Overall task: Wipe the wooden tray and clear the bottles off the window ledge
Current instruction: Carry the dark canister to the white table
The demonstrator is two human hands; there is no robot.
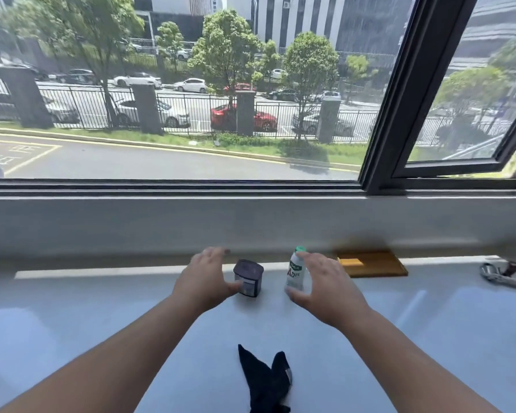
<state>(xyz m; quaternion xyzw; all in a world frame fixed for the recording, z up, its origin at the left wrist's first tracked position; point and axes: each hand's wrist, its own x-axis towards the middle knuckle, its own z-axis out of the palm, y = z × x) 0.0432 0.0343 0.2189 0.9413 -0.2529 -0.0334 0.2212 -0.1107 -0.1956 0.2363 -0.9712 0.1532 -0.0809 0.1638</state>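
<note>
Left grip (212, 275): spread, thumb beside the jar (248, 278), set to lift it.
Right grip (319, 281): spread around the bottle (296, 271), to clear it.

Both your bare arms reach forward, hands spread.
Your left hand (204, 277) is palm down, fingers (213, 253) splayed, thumb angled inward; your right hand (325, 283) mirrors it, loosely cupped, gripping nothing.

The window ledge (102, 308) was smooth, glossy white. The tray (373, 263) looked like matt wood, the white bottle (295, 271) plastic, the dark cloth (265, 383) soft, the tool (501, 274) shiny metal.
</note>
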